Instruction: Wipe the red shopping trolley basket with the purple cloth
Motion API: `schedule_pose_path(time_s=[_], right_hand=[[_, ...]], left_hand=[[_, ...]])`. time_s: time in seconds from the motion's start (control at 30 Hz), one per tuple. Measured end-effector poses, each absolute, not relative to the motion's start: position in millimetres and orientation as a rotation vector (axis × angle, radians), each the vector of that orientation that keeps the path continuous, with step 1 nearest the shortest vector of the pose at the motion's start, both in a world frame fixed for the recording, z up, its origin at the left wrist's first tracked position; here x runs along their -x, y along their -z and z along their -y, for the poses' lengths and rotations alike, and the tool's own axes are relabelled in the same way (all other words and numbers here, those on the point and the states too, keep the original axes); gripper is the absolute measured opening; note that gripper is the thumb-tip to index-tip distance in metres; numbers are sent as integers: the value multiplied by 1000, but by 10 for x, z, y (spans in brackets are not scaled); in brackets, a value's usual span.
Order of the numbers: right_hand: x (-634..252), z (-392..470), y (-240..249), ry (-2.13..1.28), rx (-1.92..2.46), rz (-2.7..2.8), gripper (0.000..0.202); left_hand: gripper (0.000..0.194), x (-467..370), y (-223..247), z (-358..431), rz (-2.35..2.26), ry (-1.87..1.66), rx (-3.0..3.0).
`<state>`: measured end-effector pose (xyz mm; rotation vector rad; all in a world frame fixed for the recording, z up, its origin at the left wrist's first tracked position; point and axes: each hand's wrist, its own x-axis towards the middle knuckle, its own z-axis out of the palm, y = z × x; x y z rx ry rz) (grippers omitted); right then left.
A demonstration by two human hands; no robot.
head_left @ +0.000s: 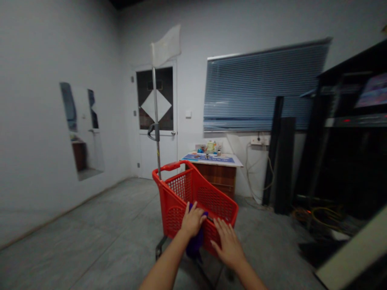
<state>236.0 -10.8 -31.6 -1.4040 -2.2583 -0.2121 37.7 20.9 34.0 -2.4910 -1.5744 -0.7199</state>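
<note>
A small red plastic shopping cart (216, 201) stands on the floor before me. Over its near rim hangs a purple cloth (195, 245), part of it hidden by my fingers. My left hand (192, 221) is closed over the cloth at the rim, its fingers reaching to the inner side. To the right, my right hand (228, 241) lies against the same rim with fingers outstretched and thumb apart, holding nothing. A metal pole with a grey grip rises from the cart's far left corner and carries a white flag (167, 46).
Behind the cart is a wooden cabinet (222, 173) with small items on its top. A white door (155, 155) and a mirror (83, 133) are at the left. Dark racks, cables (326, 217) and a pale slanted board (353, 249) occupy the right side.
</note>
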Motion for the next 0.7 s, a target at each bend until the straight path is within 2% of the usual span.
schedule_pose_path(time_s=[0.3,0.7], right_hand=[[-2240,143,339,181,1441,2220,83],[-2205,121,382,229,1459,2191,82]], left_hand=[[33,-438,-245,-115,1525,764,2448],[35,-422,-182,-137,1507,743,2425]])
